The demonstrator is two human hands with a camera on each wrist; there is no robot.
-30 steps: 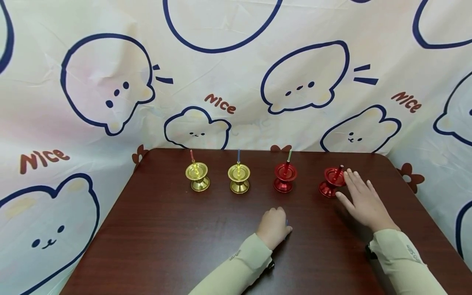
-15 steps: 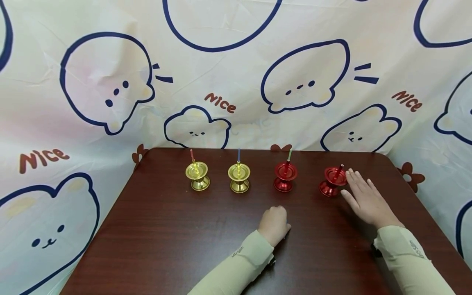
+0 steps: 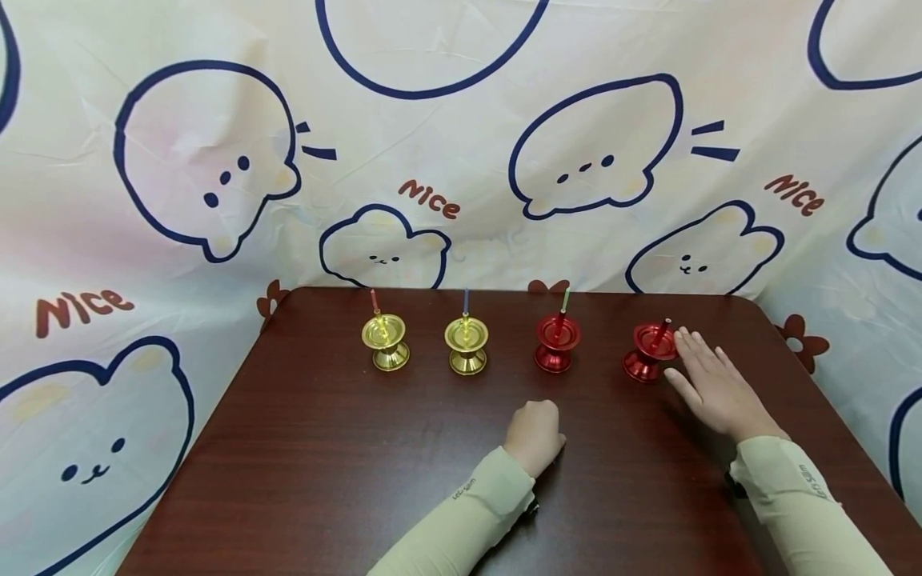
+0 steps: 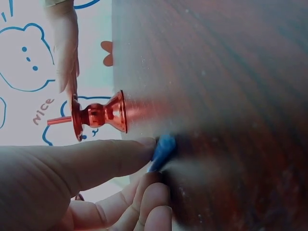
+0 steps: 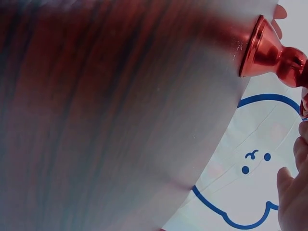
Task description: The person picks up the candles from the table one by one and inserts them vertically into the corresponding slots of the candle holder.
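Note:
My left hand [image 3: 535, 438] is low over the middle of the table, pinching a short, slim blue candle [image 4: 164, 148] between thumb and fingers; in the head view the hand hides it. My right hand [image 3: 723, 392] lies with fingers straight beside the rightmost red candle holder [image 3: 643, 366], fingertips at its dish rim. A thin red tube [image 4: 58, 121] rises from that holder's dish, with no coloured candle visible in it. To its left stands another red candle holder [image 3: 554, 358], upright, bearing a green candle [image 3: 565, 299].
Two gold candle holders stand further left: one gold holder [image 3: 390, 356] with a red candle [image 3: 374, 301], the other gold holder [image 3: 467, 362] with a blue candle [image 3: 466, 301]. All sit along the back of the brown table [image 3: 324, 464], before a printed cloth backdrop [image 3: 490, 248].
My right hand has shifted slightly right, its thumb drawing back from the red holder's base. My left hand has turned a little, and the blue bit by its thumb has gone out of the head view.

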